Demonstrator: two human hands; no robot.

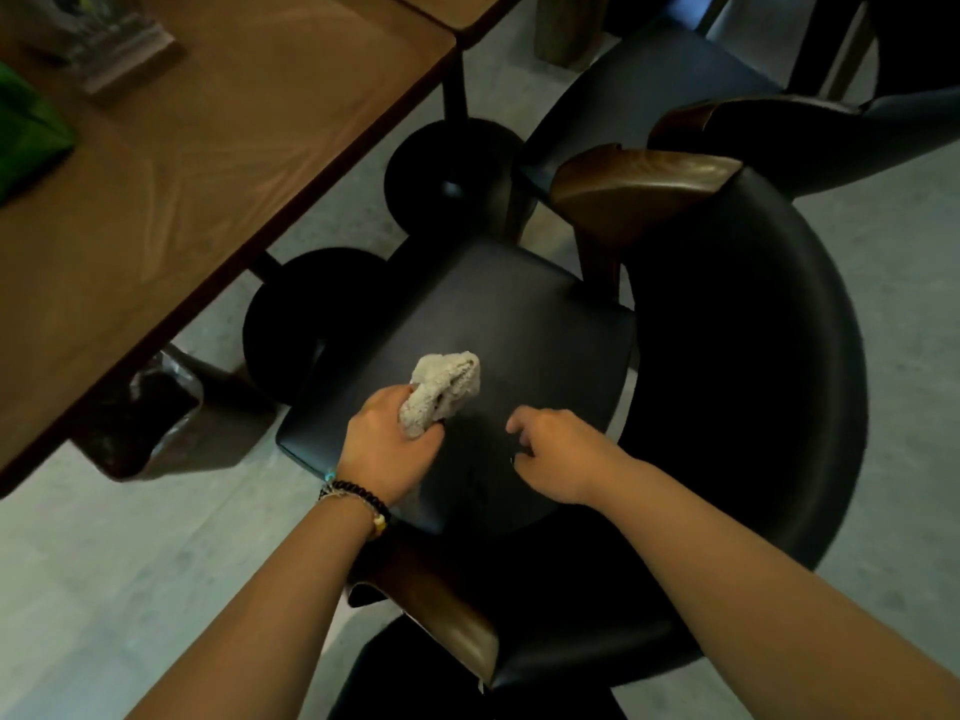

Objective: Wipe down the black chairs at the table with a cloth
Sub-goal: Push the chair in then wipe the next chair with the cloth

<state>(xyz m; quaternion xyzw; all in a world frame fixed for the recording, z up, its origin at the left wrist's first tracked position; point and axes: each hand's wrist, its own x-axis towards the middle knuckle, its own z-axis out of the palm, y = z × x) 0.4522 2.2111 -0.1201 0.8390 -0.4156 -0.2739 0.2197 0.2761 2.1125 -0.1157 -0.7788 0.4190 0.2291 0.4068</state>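
Fingers of the left hand (pixel 387 449) curl round a bunched grey cloth (pixel 441 389), pressing it onto the black chair (pixel 519 324) seat at centre frame. Beside it, slightly right, the right hand (pixel 558 454) rests on the seat with fingers loosely bent, holding nothing. A beaded bracelet (pixel 358 501) circles the left wrist. The chair's curved back with wooden armrest ends fills the right side. A wooden table (pixel 208 174) occupies the upper left, and a second black chair (pixel 675 80) stands at upper right.

Grey floor (pixel 130 574); brown wooden table (pixel 218 163), black round bases (pixel 452 174).
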